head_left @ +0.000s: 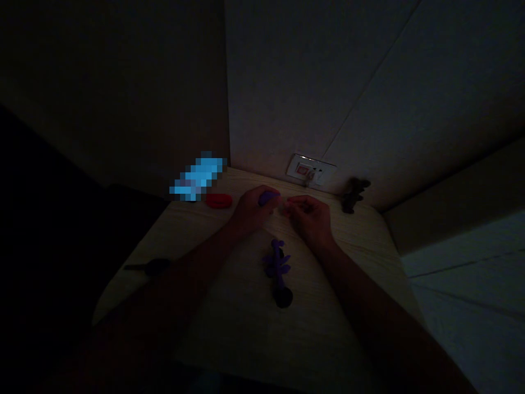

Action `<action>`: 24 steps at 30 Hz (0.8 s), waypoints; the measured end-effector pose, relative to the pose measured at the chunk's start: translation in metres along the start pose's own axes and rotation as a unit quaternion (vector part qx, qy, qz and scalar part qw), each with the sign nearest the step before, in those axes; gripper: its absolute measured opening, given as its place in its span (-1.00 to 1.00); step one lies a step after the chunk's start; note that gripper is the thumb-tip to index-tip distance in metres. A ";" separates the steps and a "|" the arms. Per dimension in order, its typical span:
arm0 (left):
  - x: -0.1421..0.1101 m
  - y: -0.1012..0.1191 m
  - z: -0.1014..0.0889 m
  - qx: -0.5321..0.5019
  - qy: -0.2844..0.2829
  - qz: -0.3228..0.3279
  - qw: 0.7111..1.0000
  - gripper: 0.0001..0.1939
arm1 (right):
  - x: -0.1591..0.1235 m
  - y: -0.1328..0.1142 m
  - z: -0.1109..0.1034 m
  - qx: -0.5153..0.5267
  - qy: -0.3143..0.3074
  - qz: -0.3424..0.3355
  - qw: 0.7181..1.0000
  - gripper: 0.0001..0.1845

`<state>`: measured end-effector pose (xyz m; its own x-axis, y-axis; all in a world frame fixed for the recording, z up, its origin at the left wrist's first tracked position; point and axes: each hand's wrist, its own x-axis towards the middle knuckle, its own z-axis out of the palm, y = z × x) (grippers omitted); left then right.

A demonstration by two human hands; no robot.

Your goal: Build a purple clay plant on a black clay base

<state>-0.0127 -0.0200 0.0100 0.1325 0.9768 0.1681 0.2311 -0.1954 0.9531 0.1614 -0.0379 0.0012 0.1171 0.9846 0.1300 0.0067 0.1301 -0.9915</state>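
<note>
Head: purple lump (268, 197) near table edge (258, 177)

Tabletop (315, 309): pale, wood-grained, dimly lit. On it: purple branched piece (278, 265) with dark round end, near middle; red oval item (219, 201), far left; dark handled object (157, 267), left side; dark knobbly figure (351, 198), far right corner

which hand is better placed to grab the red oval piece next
Probably the left hand: it is nearer the red oval piece than the right hand, though it holds a purple lump.
</note>
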 end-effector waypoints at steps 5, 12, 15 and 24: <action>0.000 -0.002 -0.001 0.035 -0.001 0.050 0.998 -0.75 | 0.003 0.006 -0.002 0.034 0.001 0.004 0.999 -0.62; 0.000 -0.004 -0.002 0.033 0.001 0.063 0.997 -0.72 | 0.001 0.000 0.001 0.025 0.013 0.012 1.000 -0.66; 0.000 -0.005 -0.001 0.033 0.008 0.063 0.997 -0.72 | 0.000 -0.004 0.000 -0.006 0.025 0.026 0.999 -0.68; 0.000 -0.003 -0.003 0.039 -0.020 0.081 0.996 -0.68 | 0.001 -0.002 -0.002 -0.003 0.029 0.005 1.000 -0.71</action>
<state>-0.0163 -0.0189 0.0076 0.2113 0.9278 0.3073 0.2766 -0.3583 0.8917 0.1635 -0.0378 0.0036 0.1743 0.9774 0.1194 0.0113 0.1193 -0.9928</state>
